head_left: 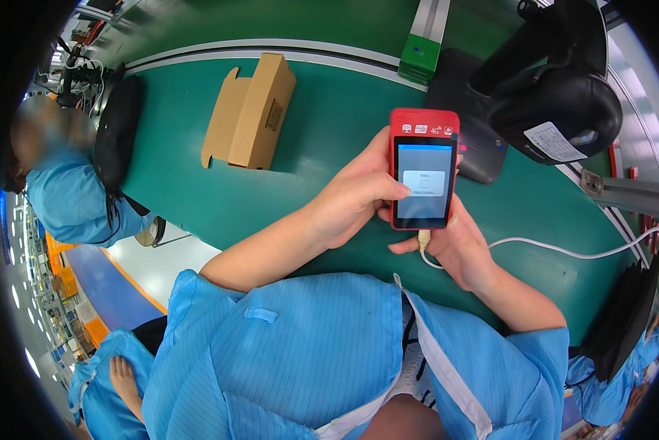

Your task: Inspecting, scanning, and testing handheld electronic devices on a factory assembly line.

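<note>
Over the green table I hold a red handheld payment terminal (424, 170) upright, its lit screen facing me with a pale pop-up box on it. My left hand (362, 189) is closed round its left side, the thumb lying on the screen. On the right side and beneath, my right hand (461, 246) supports the terminal, most of its fingers hidden behind it. A white cable (579, 251) ends in a pale plug (424, 239) at the terminal's bottom edge, close to my right fingers.
An open brown cardboard box (260, 114) lies on the table (175, 147) at the left. Behind the terminal stands a black scanner-like device (557, 110) on a dark base, near a small green box (419, 59). People in blue smocks (76, 194) sit at both sides.
</note>
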